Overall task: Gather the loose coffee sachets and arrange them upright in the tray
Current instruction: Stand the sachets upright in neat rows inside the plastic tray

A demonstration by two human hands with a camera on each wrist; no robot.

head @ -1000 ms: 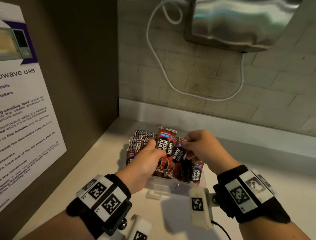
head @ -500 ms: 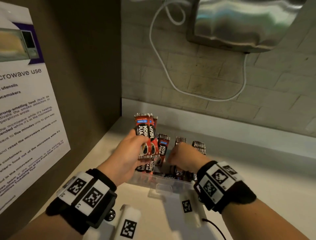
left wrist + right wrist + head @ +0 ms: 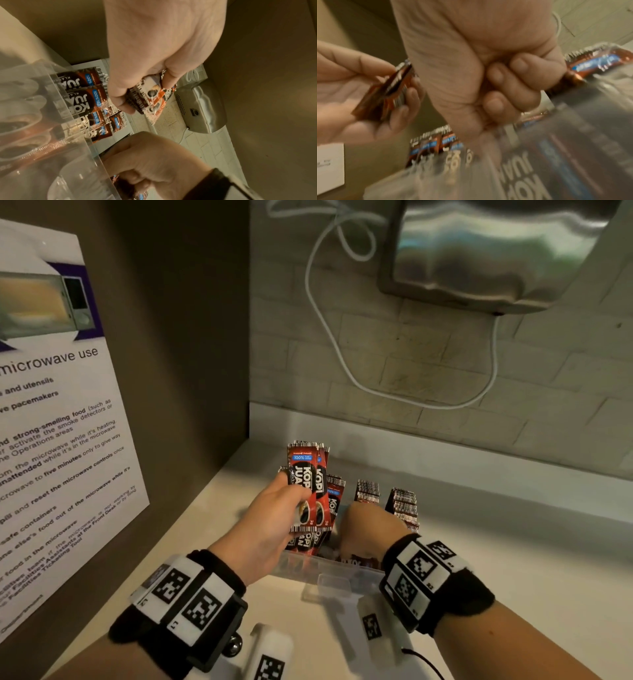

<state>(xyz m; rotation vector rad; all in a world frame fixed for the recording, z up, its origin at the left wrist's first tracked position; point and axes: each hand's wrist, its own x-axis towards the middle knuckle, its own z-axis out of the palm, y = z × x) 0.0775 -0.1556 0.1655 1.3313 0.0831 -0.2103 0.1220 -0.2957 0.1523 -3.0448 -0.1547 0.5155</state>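
At far left a white notice about microwave use [image 3: 58, 440] is fixed to the brown side wall, above the pale surface [image 3: 513, 559] that carries everything. Next comes the left hand [image 3: 270, 518], raised above the left end of the tray, its fingers and thumb curled round a small bundle of red and black coffee sachets [image 3: 310, 491]; the bundle stands upright, with the printed faces toward the head camera, and the left wrist view shows the thumb and fingers [image 3: 120, 100] pinching its lower end. Below and just right of that bundle is the clear plastic tray [image 3: 329, 573], sitting on the surface close to the back wall, with more sachets standing upright inside: a few red ones directly behind the held bundle, then two packed rows [image 3: 368, 491] seen edge-on further right. The right hand [image 3: 370, 525] reaches down into the middle of the tray, knuckles up; the right wrist view, though blurred, shows its fingers [image 3: 513, 83] curled tightly among the sachets there, and whether they actually grasp one I cannot tell. On the tiled wall above, toward the right, hangs a steel hand dryer [image 3: 496, 254] with a white cable [image 3: 329, 330] looping beneath it.
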